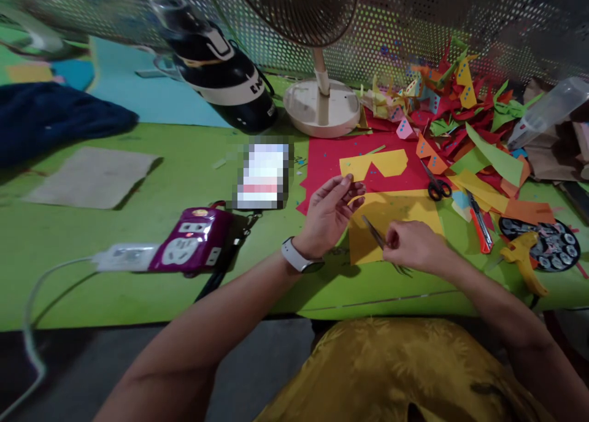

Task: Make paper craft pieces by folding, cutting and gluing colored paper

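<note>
My left hand (329, 213), with a watch on its wrist, pinches a yellow paper piece (389, 164) by its lower left edge. A V-shaped notch is cut into the lower side of that piece. In my right hand (411, 244) is a pair of scissors (373, 230), blades pointing up and left; my fingers hide most of the handles. Both hands are over a yellow sheet (409, 210), which overlaps a red sheet (322, 155) on the green table. Another pair of scissors (438, 187), with black handles, lies to the right.
Coloured paper scraps (460, 103) are heaped at the back right. A cutter knife (481, 226) and yellow glue gun (524, 256) lie at right. A fan (322, 109), black bottle (225, 72), phone (263, 173) and purple power adapter (193, 241) stand or lie behind and left.
</note>
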`<state>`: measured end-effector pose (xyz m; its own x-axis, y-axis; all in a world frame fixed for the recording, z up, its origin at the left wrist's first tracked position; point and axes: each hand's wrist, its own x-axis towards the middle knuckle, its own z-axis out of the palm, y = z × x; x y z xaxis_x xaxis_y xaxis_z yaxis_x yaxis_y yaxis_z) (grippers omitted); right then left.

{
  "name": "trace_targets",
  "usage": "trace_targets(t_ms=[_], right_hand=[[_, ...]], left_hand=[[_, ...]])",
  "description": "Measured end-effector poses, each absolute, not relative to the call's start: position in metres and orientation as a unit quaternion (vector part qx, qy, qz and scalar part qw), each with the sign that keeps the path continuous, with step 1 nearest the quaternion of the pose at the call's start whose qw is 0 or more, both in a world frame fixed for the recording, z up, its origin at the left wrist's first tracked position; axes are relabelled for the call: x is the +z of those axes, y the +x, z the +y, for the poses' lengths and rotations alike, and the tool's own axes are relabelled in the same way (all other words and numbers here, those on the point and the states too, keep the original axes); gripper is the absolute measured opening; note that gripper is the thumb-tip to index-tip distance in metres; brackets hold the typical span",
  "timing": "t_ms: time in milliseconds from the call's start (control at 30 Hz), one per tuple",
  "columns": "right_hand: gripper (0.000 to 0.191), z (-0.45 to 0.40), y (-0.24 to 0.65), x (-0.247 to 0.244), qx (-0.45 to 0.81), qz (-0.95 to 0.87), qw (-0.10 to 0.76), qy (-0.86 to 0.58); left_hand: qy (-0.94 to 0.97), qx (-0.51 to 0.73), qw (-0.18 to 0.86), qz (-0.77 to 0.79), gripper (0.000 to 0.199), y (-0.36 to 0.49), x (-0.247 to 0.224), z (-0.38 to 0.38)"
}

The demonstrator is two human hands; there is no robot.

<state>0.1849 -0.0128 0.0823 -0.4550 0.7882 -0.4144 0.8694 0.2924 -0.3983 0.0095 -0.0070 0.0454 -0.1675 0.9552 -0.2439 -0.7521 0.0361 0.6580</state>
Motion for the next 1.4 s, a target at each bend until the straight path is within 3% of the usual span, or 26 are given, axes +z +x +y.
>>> trace_targets(t_ms=[167,333,467,533,733,800,1100,1400], right_hand=[[0.013,-0.015,0.203,0.078,-0.374,0.741,-0.042,0.556],[0.041,-0.027,0.184,0.073,-0.247,0.819,0.048,0.516],[0.021,-0.026,0.179,0.069,-0.265,0.816,0.083,0.507],[0.015,-0.022,0.188,0.068,-0.318,0.788,0.036,0.526],[0.026,-0.014,0.228,0.062,-0.652,0.532,-0.225,0.491],[0.030,-0.014,0.235,0.060,-0.703,0.449,-0.280,0.476],[0.050,-0.004,0.244,0.068,-0.597,0.496,-0.410,0.479],[0.066,0.000,0.246,0.087,-0.572,0.535,-0.397,0.479]], left_hand=[[0.128,0.671,0.641,0.350,0.009,0.009,0.050,-0.007],[0.121,0.670,0.639,0.358,0.011,0.010,0.052,-0.006],[0.122,0.663,0.642,0.364,0.012,0.012,0.052,-0.007],[0.120,0.661,0.647,0.361,0.012,0.012,0.052,-0.008],[0.104,0.650,0.672,0.338,0.010,0.009,0.055,-0.009],[0.103,0.645,0.680,0.334,0.009,0.009,0.057,-0.010],[0.115,0.621,0.709,0.314,0.012,0.009,0.059,-0.014],[0.124,0.611,0.718,0.310,0.011,0.009,0.059,-0.015]])
